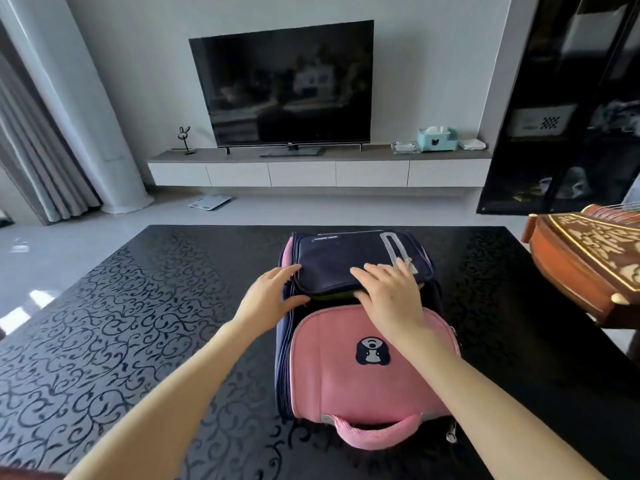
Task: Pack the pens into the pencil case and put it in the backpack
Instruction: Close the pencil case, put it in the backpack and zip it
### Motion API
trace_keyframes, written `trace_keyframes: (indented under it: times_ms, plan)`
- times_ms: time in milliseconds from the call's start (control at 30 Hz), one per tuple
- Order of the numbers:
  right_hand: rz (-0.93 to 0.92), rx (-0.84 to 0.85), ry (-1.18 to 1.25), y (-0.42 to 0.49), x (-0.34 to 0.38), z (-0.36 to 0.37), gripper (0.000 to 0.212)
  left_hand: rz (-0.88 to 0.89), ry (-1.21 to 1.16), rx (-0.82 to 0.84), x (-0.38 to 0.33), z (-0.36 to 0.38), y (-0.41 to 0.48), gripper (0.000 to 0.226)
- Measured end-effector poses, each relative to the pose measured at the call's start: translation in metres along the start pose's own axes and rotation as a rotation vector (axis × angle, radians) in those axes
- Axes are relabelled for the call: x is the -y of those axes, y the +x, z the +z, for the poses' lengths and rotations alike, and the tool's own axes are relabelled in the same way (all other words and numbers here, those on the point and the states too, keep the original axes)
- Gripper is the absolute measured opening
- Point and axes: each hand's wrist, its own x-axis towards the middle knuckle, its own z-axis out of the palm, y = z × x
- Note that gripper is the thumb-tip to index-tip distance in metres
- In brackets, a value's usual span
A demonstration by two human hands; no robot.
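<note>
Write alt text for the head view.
Two bare hands rest on a navy-and-pink backpack lying on a black patterned table: left hand at the edge of the navy flap, right hand flat on it. A dark TV stands behind.

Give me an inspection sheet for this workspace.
Surface: glossy black patterned table.
Job's things: pink and navy backpack lying on the table; pencil case and pens not seen.
Clutter: carved wooden instrument by the table's right edge.
Hands: left hand touches the left edge of the navy flap; right hand rests flat on the flap.
Cables: nothing seen.
Surroundings: TV, tissue box, floor scale, dark cabinet.
</note>
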Motion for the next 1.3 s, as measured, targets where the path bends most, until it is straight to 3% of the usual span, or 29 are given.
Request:
trace_keyframes:
  times_ms: [133, 267, 400, 667, 833, 933, 1033, 1133, 1300]
  plan:
    - [0.002, 0.091, 0.008, 0.004, 0.004, 0.003, 0.048, -0.07, -0.086, 0.048, 0.002, 0.013, 0.01, 0.069]
    - [0.002, 0.187, 0.092, 0.007, 0.007, 0.004, 0.048, -0.281, -0.425, 0.128, 0.014, 0.009, 0.013, 0.059]
    - [0.039, 0.233, 0.161, 0.002, 0.012, 0.005, 0.06, -0.157, -0.102, 0.101, 0.021, 0.016, 0.027, 0.035]
    - [0.102, 0.311, 0.159, 0.001, 0.018, 0.005, 0.07, -0.08, 0.221, 0.08, 0.03, 0.014, 0.04, 0.025]
    - [0.087, 0.372, 0.044, 0.004, 0.024, 0.007, 0.077, 0.162, 0.482, 0.152, 0.025, 0.007, 0.041, 0.017]
    - [0.074, 0.364, 0.002, 0.008, 0.024, 0.004, 0.071, 0.24, 0.72, 0.227, 0.022, -0.004, 0.044, 0.024]
    - [0.041, 0.32, -0.02, 0.011, 0.024, 0.006, 0.061, 0.239, 0.635, 0.291, 0.013, -0.012, 0.049, 0.005]
    - [0.014, 0.3, -0.04, 0.011, 0.022, 0.01, 0.06, 0.189, 0.445, 0.347, 0.019, -0.013, 0.056, 0.014]
    - [0.003, 0.226, -0.066, 0.01, 0.024, 0.018, 0.051, 0.071, 0.349, 0.357, 0.019, -0.018, 0.045, 0.018]
